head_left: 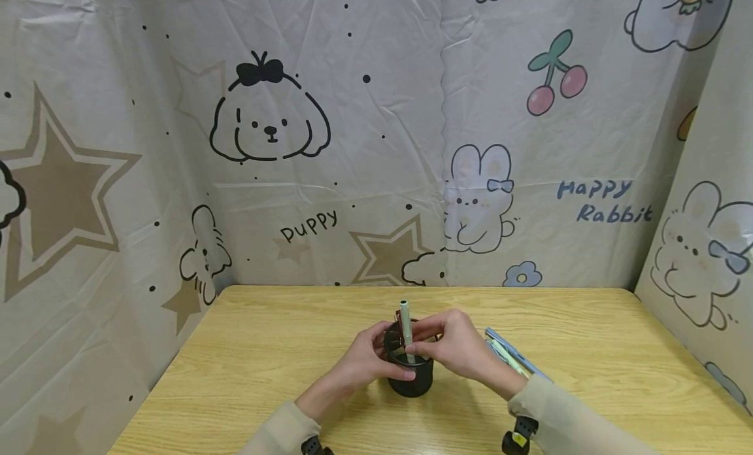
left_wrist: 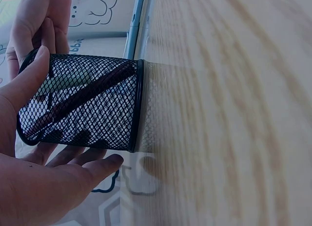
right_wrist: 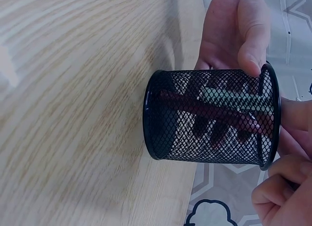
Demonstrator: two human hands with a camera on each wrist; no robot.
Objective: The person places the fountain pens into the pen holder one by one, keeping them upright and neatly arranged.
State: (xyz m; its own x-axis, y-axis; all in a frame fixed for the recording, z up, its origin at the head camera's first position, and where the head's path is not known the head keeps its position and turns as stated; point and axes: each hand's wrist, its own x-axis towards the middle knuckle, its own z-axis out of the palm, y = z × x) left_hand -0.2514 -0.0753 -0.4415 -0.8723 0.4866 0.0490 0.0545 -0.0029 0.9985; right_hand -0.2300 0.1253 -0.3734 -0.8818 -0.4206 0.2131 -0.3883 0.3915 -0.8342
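A black mesh pen cup [head_left: 412,382] stands upright on the wooden table. My left hand [head_left: 363,362] grips it from the left, thumb across the front and fingers round the far side. Over its mouth, my right hand [head_left: 461,347] pinches a light green pen [head_left: 405,319] whose lower part is inside the cup. A dark red pen [head_left: 399,322] leans in there too; through the mesh in the left wrist view, this dark pen [left_wrist: 92,92] slants down to the base. In the right wrist view, the green pen's lower end [right_wrist: 229,97] hangs above the cup's bottom.
Beside my right forearm, several blue and light green pens [head_left: 513,352] lie on the table [head_left: 282,350]. A printed cloth [head_left: 376,148] with cartoon animals and stars hangs behind the table and along both sides. Black straps with small devices [head_left: 520,434] sit on both wrists.
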